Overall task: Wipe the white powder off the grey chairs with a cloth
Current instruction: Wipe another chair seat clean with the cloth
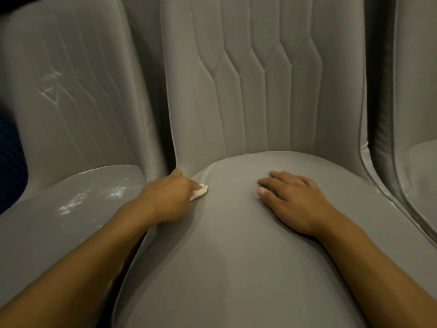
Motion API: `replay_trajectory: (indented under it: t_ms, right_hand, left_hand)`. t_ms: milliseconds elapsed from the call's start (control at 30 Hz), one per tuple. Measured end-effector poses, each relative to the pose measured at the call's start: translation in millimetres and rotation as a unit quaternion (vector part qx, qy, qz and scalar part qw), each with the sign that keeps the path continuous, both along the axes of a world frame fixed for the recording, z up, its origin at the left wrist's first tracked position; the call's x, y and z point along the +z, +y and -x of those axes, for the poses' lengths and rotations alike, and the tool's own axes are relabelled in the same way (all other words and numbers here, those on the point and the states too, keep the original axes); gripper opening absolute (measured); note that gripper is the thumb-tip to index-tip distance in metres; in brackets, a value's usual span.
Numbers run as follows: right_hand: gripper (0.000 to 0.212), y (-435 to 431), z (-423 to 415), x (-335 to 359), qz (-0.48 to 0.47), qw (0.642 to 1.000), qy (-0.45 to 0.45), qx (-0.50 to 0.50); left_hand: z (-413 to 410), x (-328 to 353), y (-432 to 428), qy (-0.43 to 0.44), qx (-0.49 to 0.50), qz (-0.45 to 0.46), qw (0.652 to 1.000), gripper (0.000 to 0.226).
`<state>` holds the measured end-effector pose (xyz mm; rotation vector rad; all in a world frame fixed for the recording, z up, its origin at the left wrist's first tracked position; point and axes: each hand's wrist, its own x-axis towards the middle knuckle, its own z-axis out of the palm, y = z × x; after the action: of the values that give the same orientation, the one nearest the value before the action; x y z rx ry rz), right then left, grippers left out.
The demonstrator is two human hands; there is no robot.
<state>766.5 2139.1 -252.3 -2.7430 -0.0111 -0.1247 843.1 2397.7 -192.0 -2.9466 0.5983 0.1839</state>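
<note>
Three grey chairs (260, 91); white powder (94, 197) speckles the left seat (59, 233).

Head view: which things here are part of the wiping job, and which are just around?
Part of the job: left hand gripping the cloth; middle chair under it; left chair with white powder on its seat; right chair, partly seen.
Just there: right hand resting flat on the middle seat; dark blue object at the left edge.
</note>
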Motion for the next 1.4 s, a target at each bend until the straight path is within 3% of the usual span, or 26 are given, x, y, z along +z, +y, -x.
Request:
replay_trajectory:
  t_ms: [133,267,500,633,800,900,1000,1067,1167,1300,1400]
  right_hand:
    - [0.051,0.0,-0.1,-0.3,0.006,1.000,-0.001,0.000]
    - [0.051,-2.7,-0.1,-1.1,0.008,1.000,-0.004,0.004]
    - [0.048,-5.7,-7.1,-5.8,0.004,1.000,-0.021,0.003]
    - [0.045,-5.9,-10.3,-5.7,0.009,0.999,-0.037,0.003]
    - [0.051,-3.1,-2.7,-2.9,0.034,0.999,-0.024,0.013]
    - [0.051,-2.4,-1.9,0.1,0.045,0.999,-0.021,0.014]
    - [0.046,-3.1,1.9,1.5,0.015,0.999,-0.040,0.026]
    - [0.040,-7.0,6.8,4.5,-0.105,0.992,-0.070,0.014]
    - [0.030,-17.7,15.9,15.0,-0.303,0.944,-0.121,-0.052]
    - [0.026,-14.9,34.1,25.1,-0.344,0.925,-0.146,-0.065]
    - [0.050,-2.6,47.3,21.4,-0.262,0.961,-0.084,-0.037]
  left_hand:
    - [-29.6,-10.5,-26.1,-0.075,-0.014,0.057,0.995,0.040]
    - [-48.1,-24.6,-59.7,-0.100,0.011,0.005,0.995,0.038]
    - [-13.8,-17.3,-26.2,-0.036,0.003,0.010,0.999,0.041]
    - [29.7,-23.2,3.5,-0.037,-0.008,0.061,0.997,0.043]
    - [59.5,-30.6,39.1,-0.081,0.028,0.201,0.976,0.040]
    - [65.9,-39.4,46.7,-0.139,0.079,0.200,0.967,0.037]
    - [84.4,-43.3,35.3,-0.140,0.026,0.203,0.969,0.036]
    - [91.6,-40.4,24.4,-0.109,-0.015,0.230,0.967,0.035]
    - [93.5,-38.8,-4.3,-0.037,-0.050,0.326,0.943,0.039]
    - [97.4,-33.6,-74.4,0.050,-0.001,0.423,0.905,0.060]
    - [101.5,-27.1,-106.8,0.177,-0.014,0.518,0.837,0.076]
